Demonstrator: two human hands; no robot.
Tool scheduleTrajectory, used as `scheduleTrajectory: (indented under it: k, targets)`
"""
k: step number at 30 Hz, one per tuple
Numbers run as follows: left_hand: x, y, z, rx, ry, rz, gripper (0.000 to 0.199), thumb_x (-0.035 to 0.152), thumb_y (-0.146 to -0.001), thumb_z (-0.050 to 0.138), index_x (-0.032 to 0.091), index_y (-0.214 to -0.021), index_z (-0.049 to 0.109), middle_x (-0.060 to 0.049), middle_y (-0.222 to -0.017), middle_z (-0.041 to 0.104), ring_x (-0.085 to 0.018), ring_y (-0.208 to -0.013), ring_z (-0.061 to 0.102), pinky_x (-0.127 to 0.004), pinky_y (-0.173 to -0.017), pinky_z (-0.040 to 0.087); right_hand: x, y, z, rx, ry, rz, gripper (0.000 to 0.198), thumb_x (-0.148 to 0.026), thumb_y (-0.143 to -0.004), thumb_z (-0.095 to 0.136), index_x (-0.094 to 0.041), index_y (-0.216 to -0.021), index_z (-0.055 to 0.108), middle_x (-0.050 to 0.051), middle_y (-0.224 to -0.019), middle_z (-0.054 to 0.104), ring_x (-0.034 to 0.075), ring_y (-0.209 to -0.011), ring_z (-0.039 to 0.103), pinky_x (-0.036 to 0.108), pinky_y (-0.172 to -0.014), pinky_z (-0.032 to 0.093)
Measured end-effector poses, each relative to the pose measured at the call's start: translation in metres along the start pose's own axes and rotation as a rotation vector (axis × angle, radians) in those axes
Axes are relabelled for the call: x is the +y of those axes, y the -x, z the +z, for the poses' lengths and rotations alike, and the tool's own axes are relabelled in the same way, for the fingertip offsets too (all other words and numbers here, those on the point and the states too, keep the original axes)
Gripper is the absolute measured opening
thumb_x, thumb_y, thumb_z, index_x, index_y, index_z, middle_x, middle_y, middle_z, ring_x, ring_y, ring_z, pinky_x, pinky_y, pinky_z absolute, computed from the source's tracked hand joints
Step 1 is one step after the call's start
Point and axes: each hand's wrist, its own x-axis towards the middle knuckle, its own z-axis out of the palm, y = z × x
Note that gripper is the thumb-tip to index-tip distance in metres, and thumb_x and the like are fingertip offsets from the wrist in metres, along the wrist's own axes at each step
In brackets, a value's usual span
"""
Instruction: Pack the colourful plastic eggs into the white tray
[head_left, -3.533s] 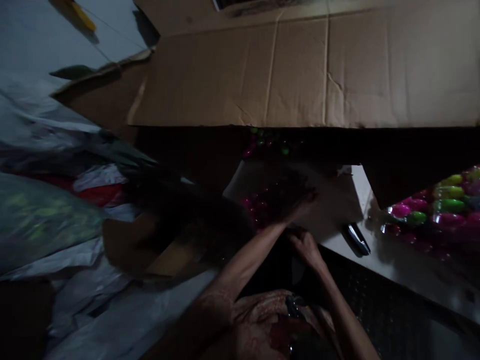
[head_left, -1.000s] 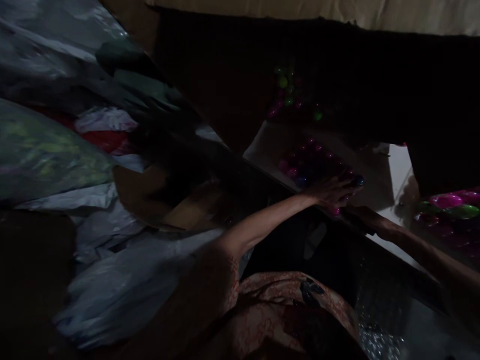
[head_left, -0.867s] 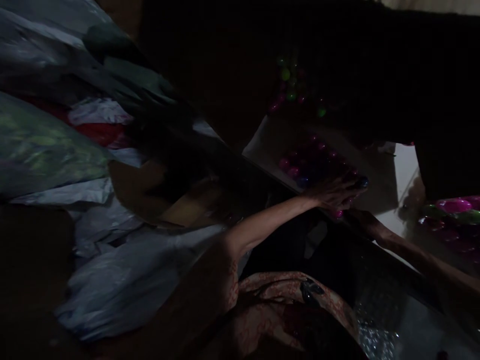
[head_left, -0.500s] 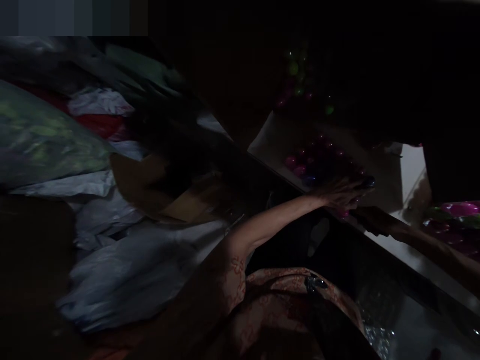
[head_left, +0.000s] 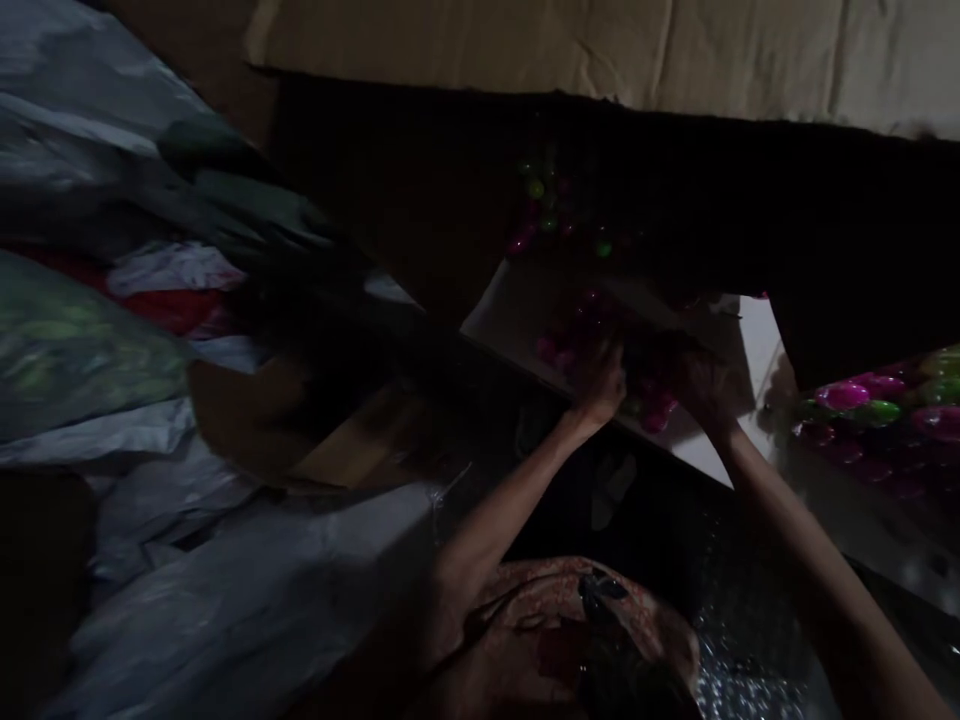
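Glossy magenta balls (head_left: pixel 555 350) lie together on a pale board or shallow box (head_left: pixel 499 305) in front of me. My left hand (head_left: pixel 602 385) is at the near side of these balls, its fingers curled in; whatever they hold is hidden. Across from it, my right hand (head_left: pixel 705 385) reaches over the right part of the pale surface. Deep shadow hides its fingers. Between the two hands sit more magenta balls (head_left: pixel 660 410), close to the near edge.
A cardboard flap (head_left: pixel 600 45) hangs across the top. Shiny pink and green balls (head_left: pixel 862 410) are heaped at right, and a few green and pink ones (head_left: pixel 536 190) show farther back. At left are a bag with green contents (head_left: pixel 67 340), an open carton (head_left: pixel 247 420) and grey plastic sheeting (head_left: pixel 225 590).
My left hand has drawn back leftward from the right part of the board, and its fingers have curled. My right hand has moved farther in over the board. The cardboard flap now shows above.
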Motion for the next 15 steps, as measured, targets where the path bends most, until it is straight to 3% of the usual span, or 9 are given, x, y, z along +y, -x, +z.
scheduleTrajectory:
  k: [2,3,5,7,10,15]
  targets:
    - [-0.017,0.023,-0.013,0.251,0.087,-0.203,0.03,0.023,-0.089,0.045,0.016,-0.116,0.056,-0.013,-0.126,0.054,-0.023,-0.126,0.047,-0.04,-0.108,0.039,0.0,-0.003,0.003,-0.019,0.103,-0.091,0.061,-0.056,-0.099,0.027,-0.007,-0.112,0.06,0.021,-0.094,0.063,0.028,-0.083,0.062,0.031,-0.064,0.035]
    - [-0.026,0.034,-0.018,0.3,0.212,-0.347,0.025,0.031,-0.089,0.05,0.016,-0.108,0.057,-0.012,-0.115,0.059,-0.022,-0.113,0.056,-0.037,-0.097,0.048,0.002,-0.002,0.003,-0.023,0.133,-0.131,0.062,-0.056,-0.1,0.025,-0.006,-0.11,0.06,0.021,-0.091,0.062,0.027,-0.079,0.061,0.031,-0.064,0.035]
    - [-0.04,0.051,-0.02,0.282,0.556,-0.64,0.033,0.047,-0.083,0.061,0.016,-0.095,0.053,-0.007,-0.089,0.061,-0.018,-0.08,0.064,-0.03,-0.068,0.053,0.008,0.0,0.001,-0.028,0.178,-0.191,0.066,-0.056,-0.1,0.021,-0.004,-0.102,0.06,0.02,-0.082,0.06,0.023,-0.073,0.058,0.03,-0.064,0.034]
    - [-0.047,0.058,-0.017,0.23,0.862,-0.841,0.047,0.053,-0.072,0.071,0.015,-0.091,0.05,-0.002,-0.073,0.058,-0.016,-0.058,0.061,-0.025,-0.051,0.047,0.013,0.001,-0.002,-0.021,0.216,-0.223,0.069,-0.058,-0.1,0.018,-0.004,-0.097,0.06,0.018,-0.076,0.058,0.021,-0.068,0.054,0.03,-0.065,0.034]
    - [-0.043,0.056,-0.012,0.203,1.056,-0.937,0.045,0.042,-0.066,0.078,0.011,-0.088,0.054,-0.003,-0.067,0.06,-0.016,-0.052,0.062,-0.023,-0.045,0.044,0.019,-0.001,0.0,-0.013,0.262,-0.264,0.072,-0.06,-0.099,0.016,-0.004,-0.096,0.061,0.017,-0.075,0.057,0.022,-0.069,0.053,0.031,-0.065,0.033]
    - [-0.032,0.043,-0.011,0.168,1.194,-1.056,0.014,0.015,-0.071,0.068,0.008,-0.078,0.059,-0.006,-0.066,0.064,-0.019,-0.054,0.065,-0.026,-0.046,0.049,0.042,-0.011,0.022,0.026,0.1,-0.301,0.069,-0.057,-0.1,0.019,-0.005,-0.117,0.061,0.016,-0.079,0.058,0.023,-0.08,0.054,0.033,-0.074,0.039]
